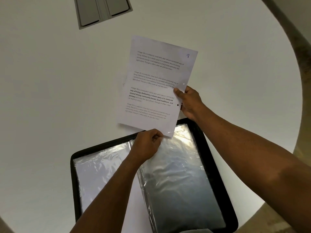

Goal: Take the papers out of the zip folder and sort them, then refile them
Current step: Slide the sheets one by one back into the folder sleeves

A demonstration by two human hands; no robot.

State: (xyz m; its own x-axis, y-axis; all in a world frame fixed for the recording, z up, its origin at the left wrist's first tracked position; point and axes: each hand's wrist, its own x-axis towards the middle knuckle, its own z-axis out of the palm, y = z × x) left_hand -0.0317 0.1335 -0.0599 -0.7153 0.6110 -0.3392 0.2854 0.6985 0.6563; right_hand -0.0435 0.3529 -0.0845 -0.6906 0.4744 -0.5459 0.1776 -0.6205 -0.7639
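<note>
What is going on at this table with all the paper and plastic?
A person is working through an open zip folder of clear plastic sleeves on a white table. The right hand holds a printed sheet marked 9 by its edge, above the folder. The left hand pinches the top of a sleeve.

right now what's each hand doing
Left hand: pinching the top edge of a plastic sleeve in the zip folder.
Right hand: gripping the paper marked 9.
</note>
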